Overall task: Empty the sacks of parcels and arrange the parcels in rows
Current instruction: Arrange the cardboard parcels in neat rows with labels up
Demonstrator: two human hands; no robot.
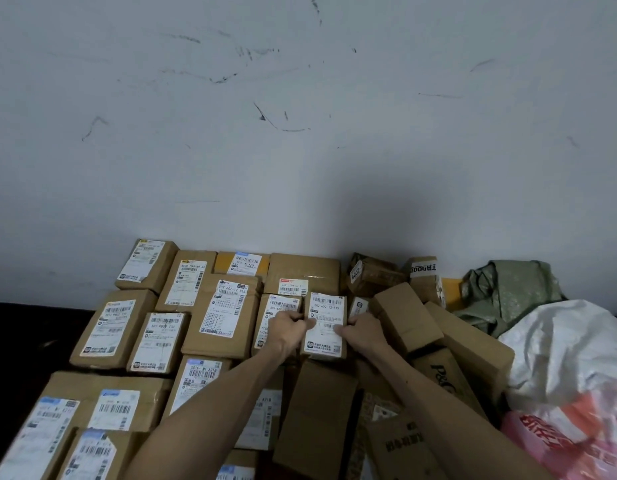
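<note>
We hold the small labelled parcel (pixel 325 320) between both grips with its label facing up. By our judgement, this is so it can settle square into line with the rows. Our left grip (pixel 288 328) pinches its left edge, fingers curled close round the cardboard. Our right grip (pixel 359 330) takes the right edge the same way, fingertips reaching onto the label. Both are narrow, closed on this parcel and nothing else.

Just left of the left grip the sorted parcels (pixel 217 313) lie flat, labels up, edge to edge in rows that run back to the wall (pixel 300 133). Right of the right grip the unsorted boxes (pixel 407 320) lie tilted and heaped. Beyond them slump a white sack (pixel 570 355) and a crumpled green sack (pixel 508 289). We judge that much sorting remains.
</note>
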